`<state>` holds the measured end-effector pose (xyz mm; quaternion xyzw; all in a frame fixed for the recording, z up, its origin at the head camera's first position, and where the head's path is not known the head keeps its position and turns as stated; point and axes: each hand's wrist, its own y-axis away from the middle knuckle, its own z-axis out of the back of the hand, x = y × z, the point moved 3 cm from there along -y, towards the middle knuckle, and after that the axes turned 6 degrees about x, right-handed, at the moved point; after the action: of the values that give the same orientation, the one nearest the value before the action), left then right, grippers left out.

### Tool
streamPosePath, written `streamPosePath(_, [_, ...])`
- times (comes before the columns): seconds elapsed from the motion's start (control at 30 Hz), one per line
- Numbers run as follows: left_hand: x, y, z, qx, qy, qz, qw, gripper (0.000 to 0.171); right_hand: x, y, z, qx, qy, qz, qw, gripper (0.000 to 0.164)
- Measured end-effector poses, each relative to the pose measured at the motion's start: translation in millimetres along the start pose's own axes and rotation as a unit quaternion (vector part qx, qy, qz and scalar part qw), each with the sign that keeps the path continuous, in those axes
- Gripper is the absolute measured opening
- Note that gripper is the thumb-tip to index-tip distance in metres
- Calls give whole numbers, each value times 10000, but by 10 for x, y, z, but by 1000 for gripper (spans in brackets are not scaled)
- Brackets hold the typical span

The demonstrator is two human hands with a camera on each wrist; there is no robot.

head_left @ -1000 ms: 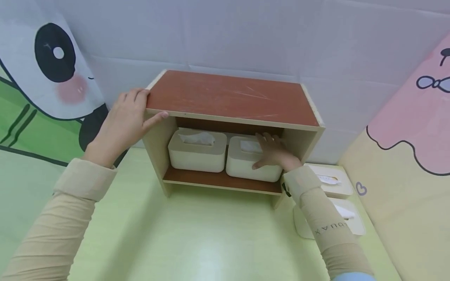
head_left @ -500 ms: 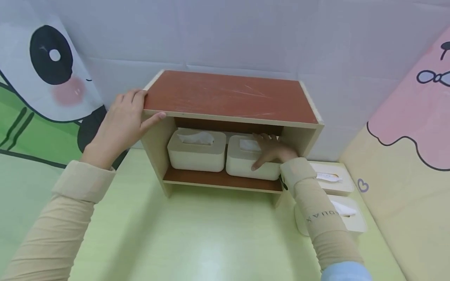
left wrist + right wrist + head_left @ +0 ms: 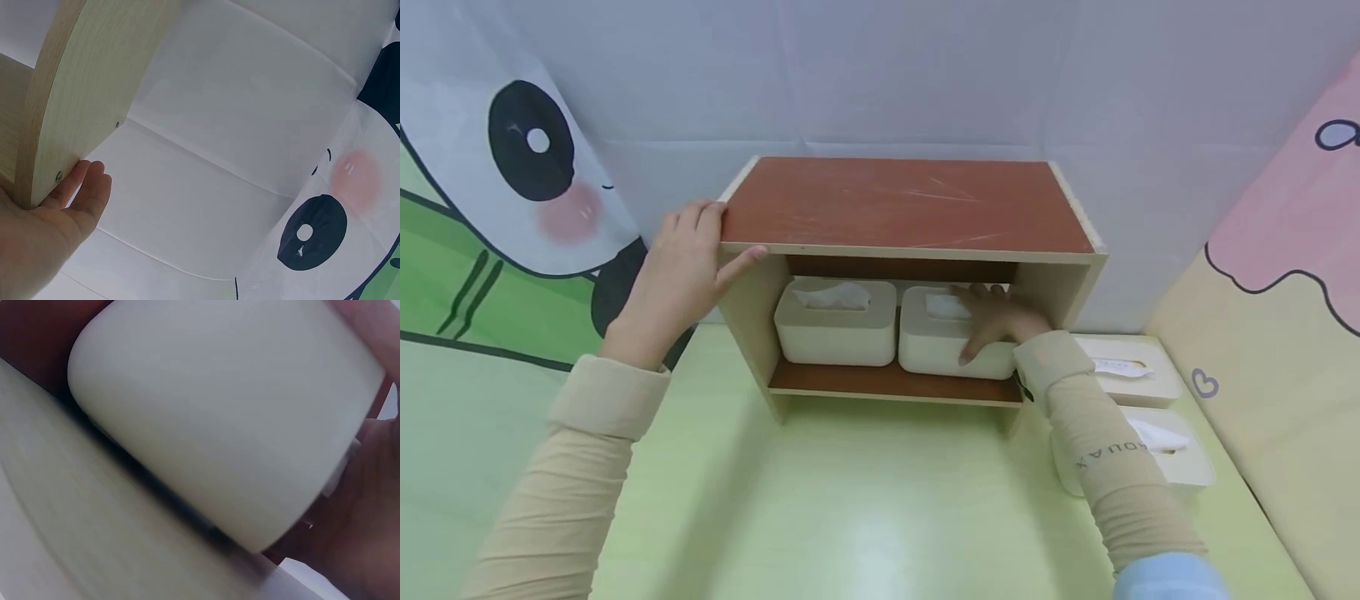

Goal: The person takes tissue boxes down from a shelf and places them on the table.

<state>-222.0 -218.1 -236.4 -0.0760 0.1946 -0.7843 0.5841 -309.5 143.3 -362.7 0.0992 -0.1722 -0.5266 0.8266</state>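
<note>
A small shelf unit (image 3: 910,200) with a reddish-brown top stands against the back wall. My left hand (image 3: 673,275) holds its top left corner, thumb on the front edge and fingers along the side panel (image 3: 94,75). Inside, two white tissue boxes sit side by side on the lower board. Over the right-hand tissue box (image 3: 925,354) my right hand (image 3: 1000,321) is spread, thumb on the front and fingers across the top. The right wrist view shows this box (image 3: 219,412) close up beside the wood; some fingers are hidden. The left-hand tissue box (image 3: 835,340) is untouched.
Right of the shelf unit, a tissue box (image 3: 1138,387) and a nearer tissue box (image 3: 1183,467) stand on the pale green table (image 3: 850,483), partly behind my right forearm. Cloths with cartoon prints hang at left and right.
The head view has shifted slightly, so the scene sits a little further right. Both hands keep their places on the shelf unit and the right-hand tissue box.
</note>
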Motion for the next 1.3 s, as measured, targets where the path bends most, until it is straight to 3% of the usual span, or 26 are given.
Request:
streamPosePath(0.3, [-1,-6,-6,25,31,55,10000,76,6,-1,4,-93,101,41,9999,116])
streamPosePath(0.63, [21,12,9,112,-35,94,9999,78,55,15,-10,-92,-199,37,9998,113])
streamPosePath(1.07, [-9,43,-20,126,32,171,9998,78,72,159,90,-291,-44,-13,9996,110])
streamPosePath(1.3, [38,35,14,261,14,199,9995,80,162,226,90,-450,341,52,9984,110])
